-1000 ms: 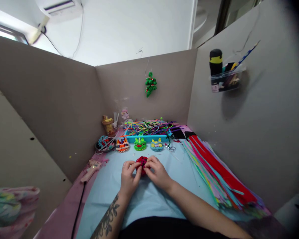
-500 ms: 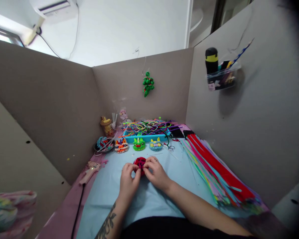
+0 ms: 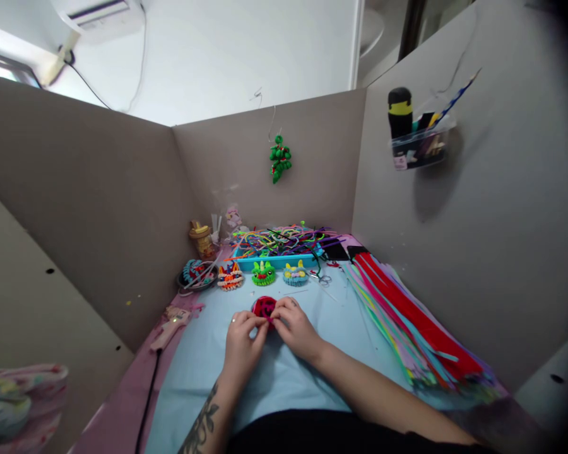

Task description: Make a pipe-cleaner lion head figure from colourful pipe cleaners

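A small round red pipe-cleaner piece (image 3: 264, 306) with dark marks rests on the light blue mat (image 3: 208, 359). My left hand (image 3: 243, 343) pinches its near left edge, and my right hand (image 3: 297, 326) pinches its near right edge. The fingertips of both hands meet at the piece and hide its near half. Three finished pipe-cleaner figures stand in a row just beyond: an orange one (image 3: 230, 277), a green one (image 3: 264, 273) and a blue one (image 3: 296, 275).
A blue tray (image 3: 284, 260) of tangled pipe cleaners stands at the back. Long pipe cleaners (image 3: 416, 328) lie fanned along the right. A glue gun (image 3: 170, 325) with its cord lies at the left, near a dark bowl (image 3: 196, 275). Grey partition walls enclose the desk; a green ornament (image 3: 280, 161) hangs on the back wall.
The view has shifted slightly. My fingers have slid down the red piece, so more of its top shows. It stays in the same spot on the mat.
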A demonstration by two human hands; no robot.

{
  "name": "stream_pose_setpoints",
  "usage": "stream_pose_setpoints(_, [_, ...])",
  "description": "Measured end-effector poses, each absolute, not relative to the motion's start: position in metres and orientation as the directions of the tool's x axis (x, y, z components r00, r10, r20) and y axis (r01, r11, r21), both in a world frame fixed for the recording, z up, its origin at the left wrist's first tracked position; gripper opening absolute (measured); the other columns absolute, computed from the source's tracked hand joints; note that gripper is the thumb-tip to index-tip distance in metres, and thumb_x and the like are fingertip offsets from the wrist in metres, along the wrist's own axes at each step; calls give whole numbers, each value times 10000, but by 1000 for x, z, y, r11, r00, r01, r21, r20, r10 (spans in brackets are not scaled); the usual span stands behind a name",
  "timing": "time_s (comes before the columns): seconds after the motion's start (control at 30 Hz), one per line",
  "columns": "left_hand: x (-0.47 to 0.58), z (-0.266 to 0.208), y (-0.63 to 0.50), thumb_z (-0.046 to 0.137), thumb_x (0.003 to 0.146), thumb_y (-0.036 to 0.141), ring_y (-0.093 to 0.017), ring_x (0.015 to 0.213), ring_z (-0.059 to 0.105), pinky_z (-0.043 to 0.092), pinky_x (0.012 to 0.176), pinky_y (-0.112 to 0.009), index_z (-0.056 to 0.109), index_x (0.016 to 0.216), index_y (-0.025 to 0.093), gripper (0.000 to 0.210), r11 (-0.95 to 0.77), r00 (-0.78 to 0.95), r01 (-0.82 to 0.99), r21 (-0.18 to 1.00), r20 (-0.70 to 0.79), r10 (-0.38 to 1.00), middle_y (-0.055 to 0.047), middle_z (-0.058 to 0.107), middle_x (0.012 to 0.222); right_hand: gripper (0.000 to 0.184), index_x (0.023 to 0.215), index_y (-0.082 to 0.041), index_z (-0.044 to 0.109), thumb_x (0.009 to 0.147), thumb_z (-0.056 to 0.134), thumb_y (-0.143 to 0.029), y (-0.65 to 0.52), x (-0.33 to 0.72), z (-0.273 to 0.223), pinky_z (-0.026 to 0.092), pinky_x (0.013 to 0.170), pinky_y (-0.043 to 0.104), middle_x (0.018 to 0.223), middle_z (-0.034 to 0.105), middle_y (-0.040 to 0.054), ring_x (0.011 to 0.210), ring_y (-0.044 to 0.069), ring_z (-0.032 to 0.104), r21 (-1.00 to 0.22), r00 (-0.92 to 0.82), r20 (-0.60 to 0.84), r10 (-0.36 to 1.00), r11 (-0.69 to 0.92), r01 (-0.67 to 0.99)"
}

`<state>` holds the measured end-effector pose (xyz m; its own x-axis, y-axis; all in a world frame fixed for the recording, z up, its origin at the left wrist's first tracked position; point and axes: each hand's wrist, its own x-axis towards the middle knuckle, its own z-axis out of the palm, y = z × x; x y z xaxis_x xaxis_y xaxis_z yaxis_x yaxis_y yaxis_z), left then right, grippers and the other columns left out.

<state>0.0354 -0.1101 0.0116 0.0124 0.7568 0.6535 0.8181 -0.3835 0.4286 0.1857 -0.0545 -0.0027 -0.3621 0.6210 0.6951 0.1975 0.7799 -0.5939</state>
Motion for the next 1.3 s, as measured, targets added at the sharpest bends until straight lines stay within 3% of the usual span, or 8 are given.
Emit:
stream_pose_setpoints(0.33, [40, 15, -107, 553, 830, 235, -184, 724, 554, 440, 694, -329, 686, 771, 200, 149, -356, 65, 874, 332, 645, 761, -39, 626, 721, 137, 737, -193, 610, 785, 564, -74, -52, 186, -3, 433, 822, 336, 833, 545, 28, 882, 178, 510, -642, -347, 673, 654, 748, 165])
stream_pose_setpoints(0.53, [41, 16, -105, 544, 835, 235, -183, 759, 589, 479, 712, -328, 682, 839, 207, 141, -385, 50, 827, 408, 630, 775, -44, 652, 784, 177, 702, -192, 591, 802, 518, -66, -50, 184, -2, 427, 831, 335, 812, 545, 23, 869, 173, 515, -653, -335, 664, 669, 737, 177])
stream_pose_setpoints(0.63, [41, 17, -106, 529, 850, 231, -187, 807, 601, 491, 741, -331, 670, 918, 214, 157, -401, 80, 831, 385, 632, 771, -49, 672, 856, 170, 725, -195, 590, 807, 511, -68, -50, 184, -2, 427, 839, 340, 835, 548, 27, 886, 178, 514, -638, -354, 665, 658, 746, 190])
stream_pose_setpoints(0.73, [40, 18, -106, 504, 869, 232, -183, 791, 601, 488, 727, -317, 668, 894, 222, 166, -396, 132, 873, 285, 642, 755, -45, 672, 836, 168, 740, -198, 592, 812, 507, -72, -50, 185, -1, 428, 835, 346, 848, 551, 30, 888, 182, 510, -616, -368, 671, 643, 760, 205])
stream_pose_setpoints(0.9, [39, 18, -106, 478, 880, 209, -174, 708, 582, 455, 642, -282, 656, 808, 218, 193, -374, 279, 927, 12, 645, 712, -43, 650, 744, 178, 725, -197, 594, 807, 510, -64, -50, 186, 0, 427, 821, 346, 828, 548, 31, 875, 183, 506, -615, -361, 671, 647, 758, 215])
stream_pose_setpoints(1.0, [38, 16, -105, 451, 881, 172, -167, 677, 568, 442, 617, -273, 641, 779, 211, 219, -396, 350, 916, -72, 627, 696, -43, 641, 723, 191, 695, -196, 593, 794, 516, -52, -49, 185, -1, 429, 821, 347, 807, 547, 26, 861, 181, 512, -634, -344, 658, 670, 739, 228])
stream_pose_setpoints(1.1, [38, 15, -102, 442, 881, 175, -159, 711, 584, 457, 653, -267, 629, 800, 213, 207, -420, 314, 907, 20, 633, 707, -43, 648, 763, 186, 698, -200, 607, 795, 522, -66, -49, 184, -2, 444, 794, 343, 795, 557, 28, 849, 184, 523, -644, -317, 657, 684, 728, 236])
stream_pose_setpoints(1.3, [37, 20, -100, 462, 868, 243, -149, 692, 577, 471, 644, -271, 588, 796, 198, 152, -369, 43, 815, 448, 588, 808, -28, 616, 770, 168, 933, -219, 637, 816, 554, -131, -56, 186, 3, 434, 843, 396, 949, 604, 64, 931, 218, 515, -487, -302, 759, 577, 810, 326])
